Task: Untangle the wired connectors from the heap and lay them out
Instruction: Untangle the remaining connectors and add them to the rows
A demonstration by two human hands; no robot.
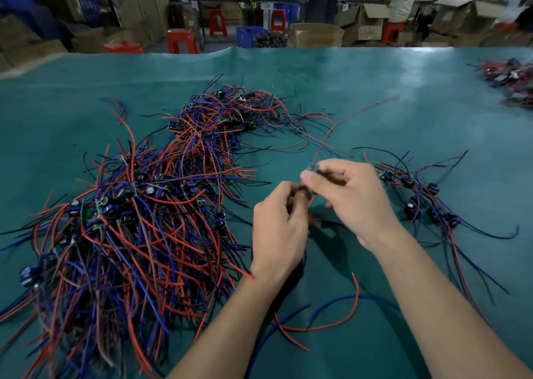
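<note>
On the left of the green counter [403, 84] lies the heap [138, 220], a thick tangle of red, blue and black wires with small blue connectors scattered through it, stretching from the near left edge up toward the counter's middle. Just right of the heap, the left hand [278, 228] hovers above the counter with its fingers curled, pinching a red wire. Close beside it and slightly higher, the right hand [346, 196] pinches a small connector [313, 168] between thumb and forefinger; the piece is blurred, and thin wires rise from it toward the far side. Under the forearms, a loose red wire [340, 325] and a blue wire [326, 306] trail across the counter. To the right of the hands sits a smaller row [418, 202] of connectors laid out with their wires fanning outward. At the far right edge, another pile [510, 81] of wired parts rests on the counter, well apart from the rest.
</note>
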